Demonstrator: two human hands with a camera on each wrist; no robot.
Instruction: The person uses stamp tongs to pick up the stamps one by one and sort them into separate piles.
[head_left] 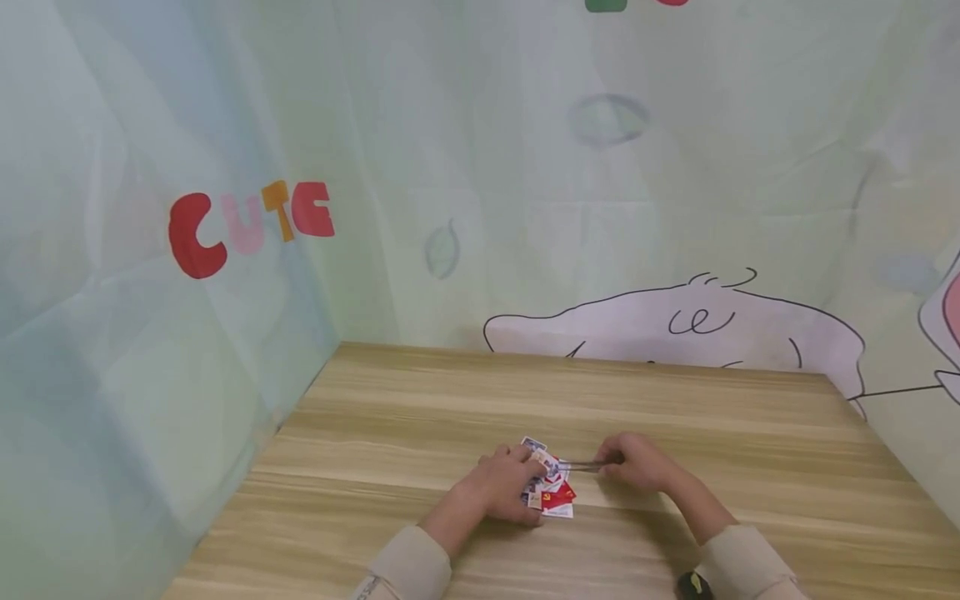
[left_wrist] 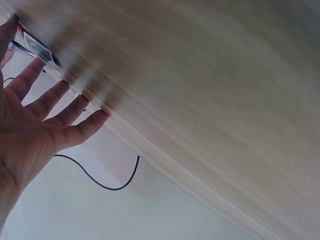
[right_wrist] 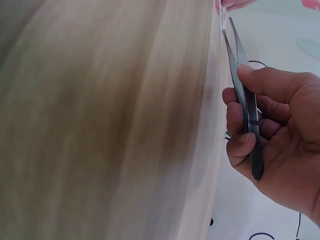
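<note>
Left hand (head_left: 504,485) – fingers spread apart, over a small pile of printed papers (head_left: 557,499), which lies partly beneath them on the wooden table (head_left: 420,400). Right hand (head_left: 637,462) – fingers clamped on tweezers (right_wrist: 248,107), whose parted tips reach beyond those fingers to the papers.

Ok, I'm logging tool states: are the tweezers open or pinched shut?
Open: in the right wrist view, the tweezers held in the right hand show a gap between their tips.
</note>
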